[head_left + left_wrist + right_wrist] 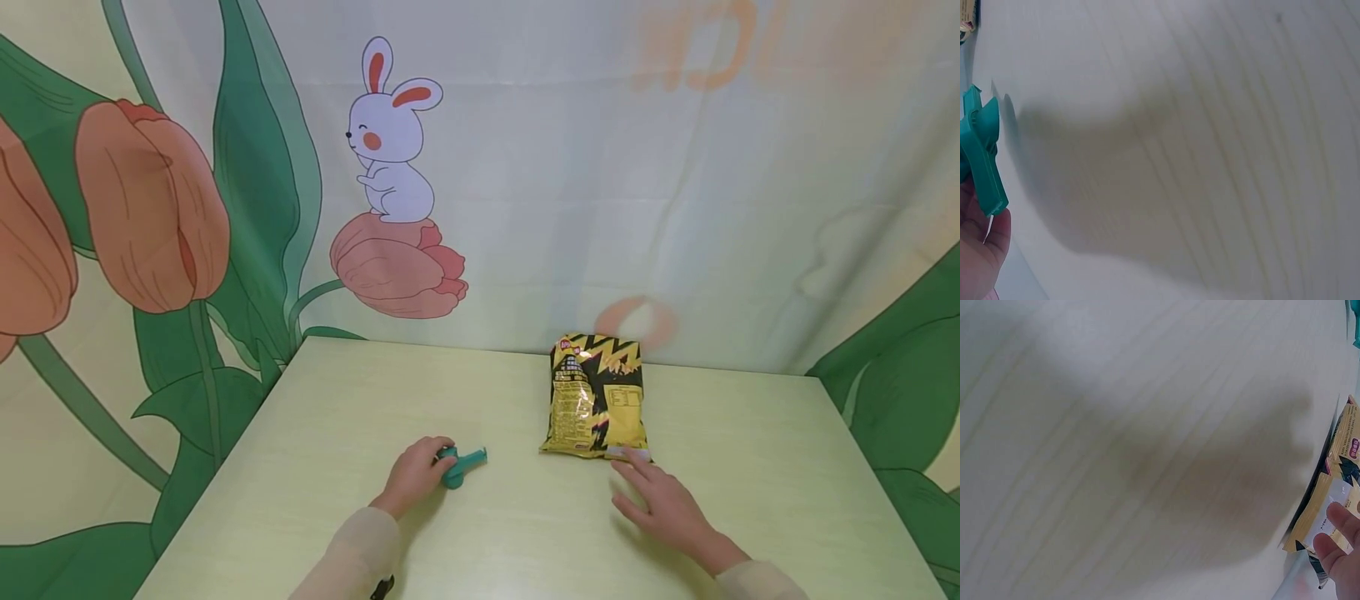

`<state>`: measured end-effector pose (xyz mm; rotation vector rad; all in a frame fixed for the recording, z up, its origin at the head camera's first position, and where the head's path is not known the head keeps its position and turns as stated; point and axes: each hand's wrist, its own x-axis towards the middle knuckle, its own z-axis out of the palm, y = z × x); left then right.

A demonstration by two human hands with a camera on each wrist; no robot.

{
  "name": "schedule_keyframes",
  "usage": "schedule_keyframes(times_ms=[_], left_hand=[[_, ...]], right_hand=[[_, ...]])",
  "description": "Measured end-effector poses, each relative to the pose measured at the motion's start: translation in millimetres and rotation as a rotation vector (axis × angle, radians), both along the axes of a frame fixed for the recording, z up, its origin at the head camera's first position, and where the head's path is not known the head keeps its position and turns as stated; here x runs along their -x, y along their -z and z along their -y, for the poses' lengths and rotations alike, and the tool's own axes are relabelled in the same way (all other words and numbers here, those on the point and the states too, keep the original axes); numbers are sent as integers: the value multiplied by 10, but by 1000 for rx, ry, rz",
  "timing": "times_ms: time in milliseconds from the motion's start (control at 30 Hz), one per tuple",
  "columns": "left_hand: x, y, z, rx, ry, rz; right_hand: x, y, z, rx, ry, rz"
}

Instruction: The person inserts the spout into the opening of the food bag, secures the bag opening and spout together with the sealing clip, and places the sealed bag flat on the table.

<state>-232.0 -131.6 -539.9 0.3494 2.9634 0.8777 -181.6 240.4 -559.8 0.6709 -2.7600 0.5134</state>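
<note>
My left hand [412, 477] grips a small teal plastic clip [471, 460] just above the table's left-centre part. In the left wrist view the same clip [984, 156] appears at the left edge, with fingertips [1000, 230] against its lower end. A yellow and black snack bag [596, 400] lies flat toward the back of the table, right of centre. Over its lower right corner reaches my right hand [663, 508], its fingers spread and fairly straight. The right wrist view has two fingertips [1329, 547] at the bag's edge [1310, 515]; whether they press on it I cannot tell.
The pale wood-grain table [517, 533] ends at the back against a hanging cloth [525, 208] printed with tulips and a white rabbit. A small dark object [382, 587] shows beside the left sleeve at the bottom.
</note>
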Motion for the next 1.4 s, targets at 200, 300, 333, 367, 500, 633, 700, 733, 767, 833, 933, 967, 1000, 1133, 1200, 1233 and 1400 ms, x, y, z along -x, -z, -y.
schedule_keyframes(times_ms=[200, 300, 333, 367, 500, 633, 700, 733, 767, 833, 933, 967, 1000, 1133, 1200, 1233, 1400], left_hand=[[-21, 5, -29, -4, 27, 7], [-24, 13, -40, -1, 35, 9], [-25, 13, -44, 0, 39, 7], [-27, 11, -47, -1, 42, 5], [-44, -4, -59, -11, 55, 5], [-71, -10, -69, -10, 72, 10], [-82, -9, -77, -7, 77, 13], [-86, -8, -81, -5, 81, 12], [-89, -8, -86, -5, 78, 15], [-94, -6, -94, 1, 82, 13], [-97, -5, -102, 4, 90, 6], [-98, -5, -104, 4, 93, 3], [-98, -6, -107, 3, 95, 1], [-103, -13, -122, 1, 110, -8], [-106, -20, -134, 2, 118, -9], [-107, -19, -140, 4, 121, -10], [-116, -24, -174, 5, 140, -5]], right_hand=[[-10, 13, 26, 4, -24, -22], [-12, 15, 37, -3, -25, -11], [-13, 17, 42, -5, -25, -4], [-15, 17, 46, -7, -24, 2], [-25, 19, 65, -5, -26, 13], [-41, 22, 89, 0, -34, 5], [-46, 25, 104, -1, -38, 1], [-47, 26, 111, -2, -40, -2], [-49, 28, 118, -4, -42, -6], [-49, 29, 133, -2, -48, -12], [-51, 26, 151, 2, -54, -23], [-52, 26, 156, 2, -55, -25], [-53, 24, 161, 5, -57, -27], [-58, 15, 181, 8, -59, -30], [-60, 8, 196, 11, -61, -25], [-61, 2, 206, 16, -63, -17], [-72, -7, 256, 18, -63, 12]])
